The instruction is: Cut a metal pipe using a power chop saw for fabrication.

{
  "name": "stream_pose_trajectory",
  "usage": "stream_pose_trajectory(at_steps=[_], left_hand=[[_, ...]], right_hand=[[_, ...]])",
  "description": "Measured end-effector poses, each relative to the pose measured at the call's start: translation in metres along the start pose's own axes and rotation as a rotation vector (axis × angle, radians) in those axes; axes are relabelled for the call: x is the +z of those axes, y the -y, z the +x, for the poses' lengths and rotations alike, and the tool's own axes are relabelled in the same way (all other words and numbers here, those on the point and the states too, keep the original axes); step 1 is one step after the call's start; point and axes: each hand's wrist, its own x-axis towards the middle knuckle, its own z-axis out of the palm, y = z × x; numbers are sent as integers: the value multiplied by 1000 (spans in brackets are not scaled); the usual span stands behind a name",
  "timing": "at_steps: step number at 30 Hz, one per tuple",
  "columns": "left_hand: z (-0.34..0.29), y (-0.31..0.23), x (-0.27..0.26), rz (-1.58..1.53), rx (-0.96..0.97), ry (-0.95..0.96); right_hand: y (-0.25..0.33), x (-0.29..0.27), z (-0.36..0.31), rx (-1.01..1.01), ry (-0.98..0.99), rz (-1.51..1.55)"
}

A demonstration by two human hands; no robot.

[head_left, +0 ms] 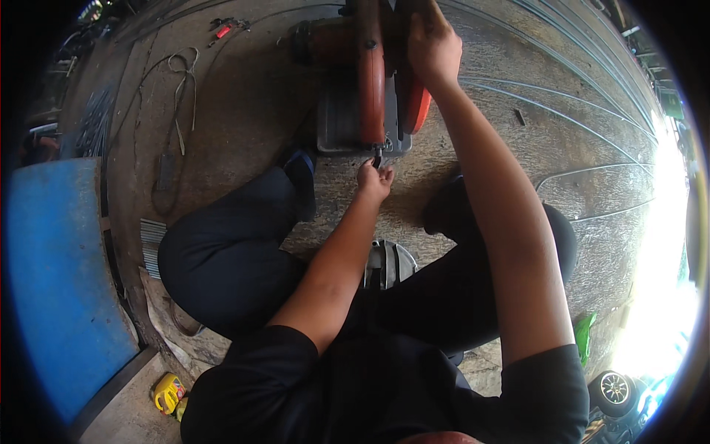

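Note:
A chop saw with a red-orange arm [372, 96] and a grey metal base [336, 122] stands on the floor in front of me. My left hand [375, 180] is at the near end of that arm, its fingers pinched on a small dark metal piece [379, 157] there. Farther off, my right hand [435, 50] grips the dark upper part of the saw, to the right of the arm; its fingertips are partly hidden. Below my right hand shows the orange edge of the blade guard [418, 109].
Long thin metal rods [555, 92] run along the right side. At left are a looped cord [180, 96], a blue panel [63, 259], short rods [151, 244] and a yellow package [168, 392]. A red-handled tool [222, 32] lies far left. Between my legs is a round metal object [388, 263].

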Motion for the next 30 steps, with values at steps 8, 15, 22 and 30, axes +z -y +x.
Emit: stream_pose_trajectory(at_steps=[8, 15, 22, 30], left_hand=[[43, -21, -35, -245, -136, 113], [28, -26, -23, 25, -481, -99], [55, -27, -51, 49, 65, 165], [7, -25, -20, 255, 135, 249]], right_hand=[[14, 3, 5, -47, 2, 55], [6, 8, 29, -46, 29, -46], [23, 20, 46, 21, 64, -202], [11, 20, 47, -49, 54, -201]])
